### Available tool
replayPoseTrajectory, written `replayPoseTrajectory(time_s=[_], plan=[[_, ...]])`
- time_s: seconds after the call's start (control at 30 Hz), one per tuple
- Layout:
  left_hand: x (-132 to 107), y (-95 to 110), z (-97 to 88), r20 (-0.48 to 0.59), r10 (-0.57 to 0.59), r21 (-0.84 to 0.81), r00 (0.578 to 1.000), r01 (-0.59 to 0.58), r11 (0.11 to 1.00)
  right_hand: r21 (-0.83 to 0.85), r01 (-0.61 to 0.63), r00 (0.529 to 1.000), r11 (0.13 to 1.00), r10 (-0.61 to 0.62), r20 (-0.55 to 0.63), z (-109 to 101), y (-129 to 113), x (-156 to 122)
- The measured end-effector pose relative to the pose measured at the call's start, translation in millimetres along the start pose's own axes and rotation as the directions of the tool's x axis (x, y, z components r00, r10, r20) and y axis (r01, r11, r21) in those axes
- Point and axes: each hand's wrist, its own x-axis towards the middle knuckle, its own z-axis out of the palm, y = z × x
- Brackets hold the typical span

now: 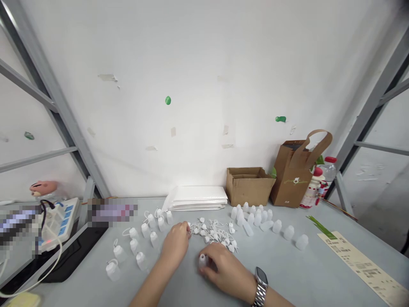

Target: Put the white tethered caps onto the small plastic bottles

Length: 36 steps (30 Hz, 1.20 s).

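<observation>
My right hand point(225, 268), with a watch point(261, 277) on its wrist, holds a small translucent bottle point(202, 261) upright between thumb and fingers; its narrow top has no cap on it. My left hand point(175, 243) is closed at the left edge of a pile of small white caps with loop straps point(214, 232). What its fingertips pinch, if anything, is hidden. Left of it stand several capped bottles point(134, 246), some with strap loops sticking up. Beyond my right hand are several uncapped translucent bottles point(257, 218), most upright and a few lying down.
White padded envelopes point(196, 198) lie stacked by the wall. An open cardboard box point(251, 192), a brown paper bag point(290, 179) and bottles point(327, 170) stand at back right. A printed paper strip point(364, 264) lies right. A power strip point(62, 226) and black mat point(76, 251) lie left.
</observation>
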Motion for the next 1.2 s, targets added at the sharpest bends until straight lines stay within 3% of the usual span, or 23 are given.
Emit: replayPoseTrajectory(time_s=[0.17,0.37,0.63,0.73,0.83,0.97,1.2], plan=[[-0.9,2.3,-1.5,-0.047,-0.010,-0.120,0.999,0.004,0.993,0.158,-0.130,0.986,0.979,0.145,-0.087,-5.6,0.2,4.5],[1.4,8.2,-6.6,-0.066,-0.057,-0.382,0.996,0.028,0.924,0.296,-0.175,0.960,0.939,0.230,-0.160,-3.9,2.9,7.0],[-0.5,17.4,-23.6,0.049,-0.040,-0.788,0.998,0.064,0.612,0.402,-0.160,0.922,0.902,0.283,-0.266,-4.3,9.2,11.5],[-4.1,19.5,-26.4,0.095,-0.001,-0.862,0.996,0.083,0.500,0.423,-0.168,0.906,0.890,0.309,-0.290,-5.5,11.4,12.7],[-5.8,21.1,-26.3,0.125,0.041,-0.892,0.991,0.094,0.443,0.405,-0.164,0.893,0.900,0.310,-0.327,-7.0,12.1,13.5],[-6.4,23.0,-25.6,0.141,0.078,-0.898,0.987,0.094,0.430,0.329,-0.179,0.890,0.927,0.295,-0.348,-10.1,11.4,13.8],[-12.3,29.7,-31.0,0.187,0.114,-0.834,0.976,0.096,0.544,0.290,-0.166,0.896,0.942,0.267,-0.355,-15.0,11.3,13.6]])
